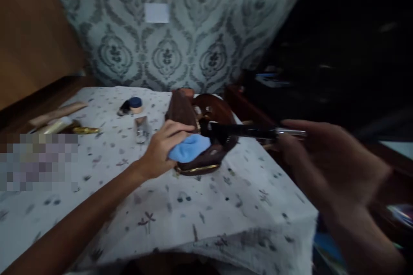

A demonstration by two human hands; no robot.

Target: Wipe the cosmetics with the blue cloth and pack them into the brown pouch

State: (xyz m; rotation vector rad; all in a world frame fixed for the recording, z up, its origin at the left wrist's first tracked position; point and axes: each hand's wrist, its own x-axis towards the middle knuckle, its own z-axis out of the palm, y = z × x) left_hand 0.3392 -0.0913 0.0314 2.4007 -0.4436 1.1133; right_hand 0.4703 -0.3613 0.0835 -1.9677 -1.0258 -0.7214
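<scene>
My left hand (166,144) is closed around a bunched light blue cloth (190,148) at the near side of a brown bag (182,109). The bag lies on the table with its gold-coloured zip undone. In my right hand (325,159), to the right of the table edge, is a slim black stick (248,131) with a silver end. It is held level between thumb and fingers, its far tip pointing left over the bag's opening. Blur hides what kind of stick it is. What lies inside the bag is mostly dark.
A patterned white cloth (193,206) covers the table. Left of the bag stand a small clear container (141,131) and a jar with a dark blue lid (136,104). Farther left lie a gold tube (85,130) and a beige tube (60,114). A patterned wall rises behind.
</scene>
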